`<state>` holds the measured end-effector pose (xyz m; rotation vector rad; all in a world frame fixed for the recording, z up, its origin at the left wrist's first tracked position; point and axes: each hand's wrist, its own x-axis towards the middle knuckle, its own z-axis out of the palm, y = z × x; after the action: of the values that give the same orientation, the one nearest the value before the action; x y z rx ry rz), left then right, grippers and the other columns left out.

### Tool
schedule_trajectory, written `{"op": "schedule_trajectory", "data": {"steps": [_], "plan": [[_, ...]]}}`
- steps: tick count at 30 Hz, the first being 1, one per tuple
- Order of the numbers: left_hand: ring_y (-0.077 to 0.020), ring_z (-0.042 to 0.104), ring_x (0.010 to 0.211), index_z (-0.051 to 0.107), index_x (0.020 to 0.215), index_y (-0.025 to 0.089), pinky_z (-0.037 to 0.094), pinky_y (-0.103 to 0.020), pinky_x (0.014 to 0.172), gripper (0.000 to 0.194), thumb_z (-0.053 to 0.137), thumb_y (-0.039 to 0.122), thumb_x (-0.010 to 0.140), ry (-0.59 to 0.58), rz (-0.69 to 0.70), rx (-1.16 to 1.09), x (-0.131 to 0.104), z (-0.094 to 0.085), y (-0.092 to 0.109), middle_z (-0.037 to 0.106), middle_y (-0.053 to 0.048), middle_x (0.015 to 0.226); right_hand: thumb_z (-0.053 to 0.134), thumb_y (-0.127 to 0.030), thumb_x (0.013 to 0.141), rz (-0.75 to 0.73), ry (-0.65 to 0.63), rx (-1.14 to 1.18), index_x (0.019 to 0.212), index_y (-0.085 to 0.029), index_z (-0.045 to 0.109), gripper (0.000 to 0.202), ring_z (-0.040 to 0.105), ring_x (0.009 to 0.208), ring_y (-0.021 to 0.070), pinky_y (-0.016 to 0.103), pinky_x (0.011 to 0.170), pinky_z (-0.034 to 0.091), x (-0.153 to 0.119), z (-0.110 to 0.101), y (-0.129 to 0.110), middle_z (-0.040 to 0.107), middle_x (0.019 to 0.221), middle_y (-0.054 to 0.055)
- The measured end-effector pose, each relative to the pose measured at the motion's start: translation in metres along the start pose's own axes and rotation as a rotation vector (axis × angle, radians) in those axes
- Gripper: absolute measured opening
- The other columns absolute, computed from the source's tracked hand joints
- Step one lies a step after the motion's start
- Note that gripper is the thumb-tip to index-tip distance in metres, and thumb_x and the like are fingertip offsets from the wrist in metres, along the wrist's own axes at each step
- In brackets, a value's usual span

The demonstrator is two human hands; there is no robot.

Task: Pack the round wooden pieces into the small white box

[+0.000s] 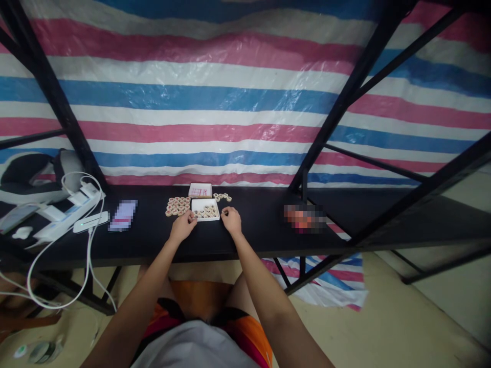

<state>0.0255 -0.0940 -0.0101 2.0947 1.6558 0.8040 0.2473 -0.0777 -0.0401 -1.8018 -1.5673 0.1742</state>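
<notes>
An open white box (pixel 210 218) on the black table holds several round wooden Chinese chess pieces (pixel 205 210) with dark markings. My left hand (pixel 183 226) is at the box's near left corner, fingers curled and pressed together. By the box's right side is my right hand (pixel 232 221), its thumb and fingers closed in a pinch. Whatever either hand holds is too small or hidden to make out. Left of the box, pieces with red markings (pixel 177 205) lie in rows. A few more loose pieces (pixel 222 197) lie behind its right side.
Behind the open box stands a white box lid (pixel 200 190) with red print. A phone (pixel 123 215), a power strip (pixel 71 212) and white cables occupy the left of the black table (pixel 264 230). A blurred orange object (pixel 303 219) lies right. Black frame posts (pixel 326 125) rise before striped sheeting (pixel 199 94).
</notes>
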Motion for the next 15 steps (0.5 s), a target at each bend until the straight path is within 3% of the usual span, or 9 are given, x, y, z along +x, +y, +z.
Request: {"op": "schedule_trajectory", "data": {"steps": [7, 15], "plan": [[-0.0141, 0.056, 0.07, 0.056, 0.083, 0.022, 0.034, -0.023, 0.061, 0.014, 0.05, 0.034, 0.08, 0.02, 0.016, -0.003, -0.0006, 0.0019, -0.0002, 0.063, 0.001, 0.077, 0.052, -0.019, 0.079, -0.003, 0.0, -0.01, 0.086, -0.021, 0.064, 0.015, 0.056, 0.085, 0.0162, 0.024, 0.076, 0.039, -0.0003, -0.0007, -0.0004, 0.062, 0.091, 0.003], [-0.0124, 0.05, 0.059, 0.055, 0.083, 0.022, 0.03, -0.022, 0.056, 0.013, 0.049, 0.033, 0.079, 0.005, 0.016, 0.018, -0.0016, -0.0011, 0.0033, 0.052, 0.004, 0.061, 0.052, -0.019, 0.078, 0.0, 0.007, -0.003, 0.086, -0.021, 0.064, 0.014, 0.056, 0.086, 0.0159, 0.024, 0.076, 0.039, -0.0002, 0.0005, 0.0004, 0.063, 0.091, 0.003]]}}
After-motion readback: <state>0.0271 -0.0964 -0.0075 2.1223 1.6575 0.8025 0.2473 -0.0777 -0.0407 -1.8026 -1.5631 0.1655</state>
